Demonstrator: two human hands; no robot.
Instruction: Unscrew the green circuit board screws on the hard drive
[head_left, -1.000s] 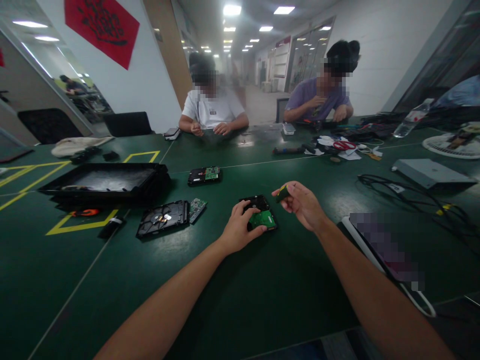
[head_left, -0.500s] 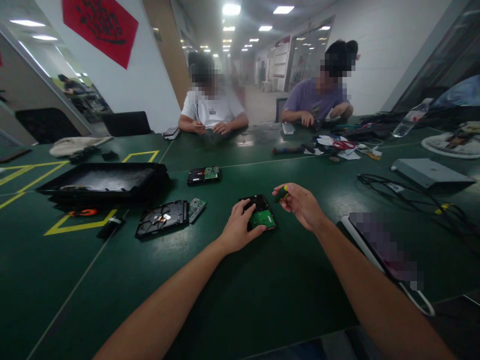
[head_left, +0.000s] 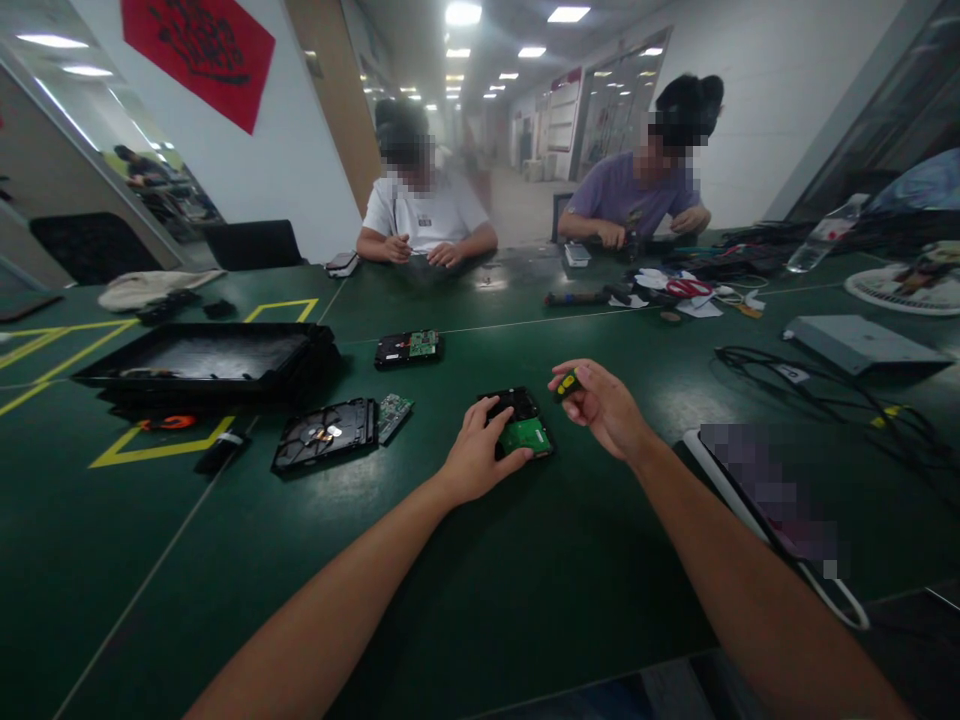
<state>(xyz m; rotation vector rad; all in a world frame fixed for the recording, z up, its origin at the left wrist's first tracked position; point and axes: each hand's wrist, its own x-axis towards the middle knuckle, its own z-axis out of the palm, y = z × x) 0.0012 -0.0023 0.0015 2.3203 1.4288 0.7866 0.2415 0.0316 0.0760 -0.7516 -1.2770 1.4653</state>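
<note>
A hard drive [head_left: 519, 424] with a green circuit board on top lies on the dark green table [head_left: 525, 580] in front of me. My left hand [head_left: 478, 459] rests on its left side, fingers curled around its edge and holding it down. Just right of the drive, my right hand [head_left: 604, 408] hovers with the fingers closed on a small black and yellow screwdriver handle [head_left: 567, 384], its tip hidden.
An opened hard drive [head_left: 325, 436] and a loose circuit board [head_left: 394, 415] lie to the left, another drive [head_left: 409, 349] farther back. A black tray [head_left: 206, 362] sits at left. Cables [head_left: 825, 390] and a grey box [head_left: 862, 345] are at right. Two people work across the table.
My right hand has shifted slightly and turned the small tool in its fingers. My left hand stays on the drive. The person in purple lowered a hand to the table.
</note>
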